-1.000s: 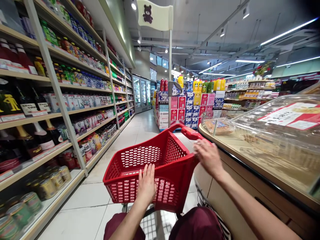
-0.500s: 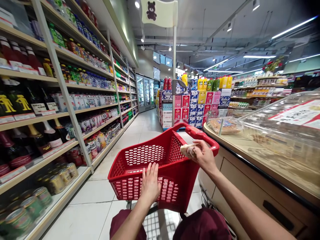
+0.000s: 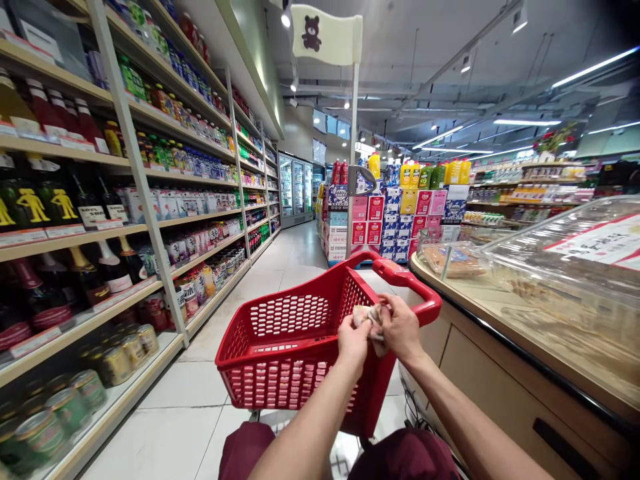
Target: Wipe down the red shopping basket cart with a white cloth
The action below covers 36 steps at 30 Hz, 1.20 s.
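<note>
The right hand (image 3: 401, 328) is closed, pinching a crumpled pale cloth (image 3: 364, 313); the left hand (image 3: 354, 341) has its thumb and bent fingers on the same cloth from the left. The cloth is bunched between both hands, over the near right end of the red basket (image 3: 280, 352), just left of the handle (image 3: 413, 285). The step in hand looks like bunching or refolding the cloth; moving on from it would call for one hand to let go while the other keeps a firm pinch. The basket's perforated walls rise around its hollow. On the tabletop (image 3: 493, 300) at right, a clear case (image 3: 565, 267) covers brownish contents, too blurred to tell; a pack (image 3: 455, 260) sits at its far left. Cans (image 3: 134, 351) and bottles (image 3: 114, 270) fill the left shelves.
</note>
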{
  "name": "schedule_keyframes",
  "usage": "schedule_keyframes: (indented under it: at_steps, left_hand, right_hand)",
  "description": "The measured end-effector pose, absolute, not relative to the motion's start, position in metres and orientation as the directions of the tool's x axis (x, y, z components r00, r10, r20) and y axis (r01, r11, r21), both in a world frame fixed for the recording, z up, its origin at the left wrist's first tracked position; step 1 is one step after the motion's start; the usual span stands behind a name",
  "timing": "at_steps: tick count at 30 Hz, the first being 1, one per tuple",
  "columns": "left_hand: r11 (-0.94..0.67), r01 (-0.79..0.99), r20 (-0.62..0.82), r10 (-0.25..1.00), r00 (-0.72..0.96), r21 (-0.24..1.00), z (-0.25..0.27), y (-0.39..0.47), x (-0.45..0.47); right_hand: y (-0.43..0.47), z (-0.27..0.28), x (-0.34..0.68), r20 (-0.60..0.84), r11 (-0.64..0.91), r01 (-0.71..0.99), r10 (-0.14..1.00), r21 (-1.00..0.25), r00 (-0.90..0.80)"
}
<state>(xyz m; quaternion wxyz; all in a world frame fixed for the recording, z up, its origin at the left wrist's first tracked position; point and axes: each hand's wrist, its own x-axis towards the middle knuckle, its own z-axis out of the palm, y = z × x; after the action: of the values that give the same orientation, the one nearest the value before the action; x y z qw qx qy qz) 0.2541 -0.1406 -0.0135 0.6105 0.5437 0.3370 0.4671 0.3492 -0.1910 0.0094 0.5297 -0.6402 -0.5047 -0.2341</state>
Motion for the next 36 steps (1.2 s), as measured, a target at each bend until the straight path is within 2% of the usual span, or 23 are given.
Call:
schedule_keyframes:
  at_steps: [2,4,6,8,10,12,14,16,19,22,24,26,28,30,33,34,36]
  left_hand:
    - [-0.014,-0.211,0.093,0.925,0.368,0.977,-0.010,-0.134,0.246]
    - [-0.002,-0.227,0.101,0.900,0.425,0.974,-0.004,-0.131,0.238]
    - [0.017,-0.250,0.110,0.867,0.486,0.968,0.004,-0.133,0.233]
    - [0.031,-0.265,0.121,0.834,0.538,0.964,0.010,-0.137,0.230]
    - [-0.074,-0.226,0.185,0.833,0.521,0.971,0.008,-0.139,0.223]
    - [-0.346,-0.044,0.331,0.842,0.427,0.937,-0.006,-0.140,0.210]
    - [-0.596,0.266,0.493,0.789,0.365,0.757,-0.028,-0.137,0.191]
    - [-0.705,0.464,0.548,0.709,0.444,0.537,-0.053,-0.134,0.173]
    - [-0.781,0.528,0.534,0.618,0.577,0.334,-0.076,-0.127,0.156]
    - [-0.823,0.504,0.513,0.560,0.650,0.261,-0.080,-0.118,0.152]
    - [-0.843,0.479,0.503,0.533,0.680,0.246,-0.078,-0.114,0.152]
    - [-0.846,0.473,0.510,0.529,0.679,0.248,-0.077,-0.111,0.153]
    - [-0.842,0.476,0.528,0.533,0.661,0.254,-0.078,-0.110,0.154]
    - [-0.840,0.477,0.539,0.535,0.650,0.259,-0.080,-0.109,0.154]
    - [-0.847,0.466,0.535,0.526,0.661,0.256,-0.081,-0.106,0.154]
    - [-0.850,0.461,0.534,0.521,0.666,0.255,-0.081,-0.104,0.154]
    - [-0.854,0.453,0.535,0.516,0.669,0.258,-0.080,-0.100,0.155]
  right_hand:
    - [-0.198,0.009,0.339,0.878,0.127,0.946,0.425,-0.298,0.219]
    - [-0.204,0.000,0.328,0.855,0.207,0.962,0.516,-0.178,0.047]
    - [-0.207,-0.014,0.322,0.814,0.247,0.952,0.581,-0.183,0.006]
    - [-0.209,-0.022,0.329,0.816,0.228,0.949,0.575,-0.218,0.049]
    - [-0.212,-0.018,0.354,0.850,0.174,0.968,0.523,-0.181,0.065]
    - [-0.215,-0.006,0.390,0.898,0.062,0.991,0.433,-0.118,0.080]
    - [-0.214,0.005,0.416,0.924,-0.078,0.989,0.356,-0.124,0.144]
    - [-0.209,0.002,0.418,0.906,-0.080,0.993,0.409,-0.083,0.108]
    - [-0.199,-0.021,0.382,0.827,0.110,0.993,0.554,0.035,-0.091]
    - [-0.198,-0.035,0.362,0.747,0.281,0.949,0.598,0.144,-0.290]
    - [-0.204,-0.030,0.378,0.784,0.221,0.969,0.580,0.111,-0.222]
    - [-0.208,-0.022,0.401,0.862,0.008,1.000,0.507,-0.009,0.004]
    - [-0.208,-0.021,0.407,0.883,-0.117,0.990,0.452,-0.082,0.127]
    - [-0.202,-0.028,0.394,0.869,-0.054,0.997,0.489,-0.060,0.079]
    - [-0.195,-0.037,0.375,0.813,0.156,0.987,0.570,0.037,-0.120]
    - [-0.196,-0.037,0.378,0.809,0.173,0.984,0.570,0.052,-0.143]
    - [-0.200,-0.030,0.393,0.853,0.068,0.997,0.518,0.022,-0.054]
